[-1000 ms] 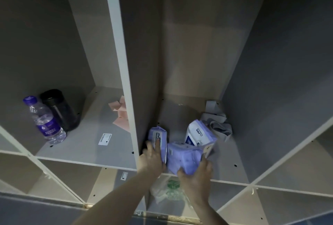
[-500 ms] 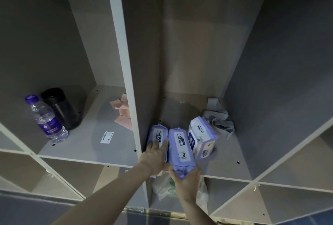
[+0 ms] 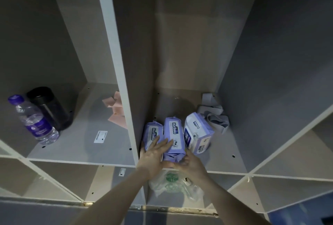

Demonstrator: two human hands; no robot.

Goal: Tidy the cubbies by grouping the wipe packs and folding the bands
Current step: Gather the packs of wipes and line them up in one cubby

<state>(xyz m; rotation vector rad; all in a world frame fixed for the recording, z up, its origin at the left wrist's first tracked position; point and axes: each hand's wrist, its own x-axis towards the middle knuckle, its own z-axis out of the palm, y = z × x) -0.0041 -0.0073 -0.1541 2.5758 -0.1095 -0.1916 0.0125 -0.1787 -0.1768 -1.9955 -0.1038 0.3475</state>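
Three purple-and-white wipe packs lie side by side at the front of the middle cubby (image 3: 225,154): a left pack (image 3: 152,131), a middle pack (image 3: 173,129) and a tilted right pack (image 3: 197,132). My left hand (image 3: 155,154) rests flat with fingers spread over the near ends of the left and middle packs. My right hand (image 3: 191,164) grips the front end of the middle pack. A crumpled grey band (image 3: 214,115) lies behind the right pack. A pink band (image 3: 116,111) lies in the left cubby beside the divider.
A water bottle (image 3: 34,122) and a black container (image 3: 49,109) stand at the left of the left cubby; a white label (image 3: 100,136) is stuck on its floor. A plastic bag (image 3: 173,183) fills the cubby below. A white divider (image 3: 115,62) separates the cubbies.
The middle pack, held up crosswise by my right hand a second ago, now lies lengthwise between the other two. My left hand has slid from the left pack across onto both packs.
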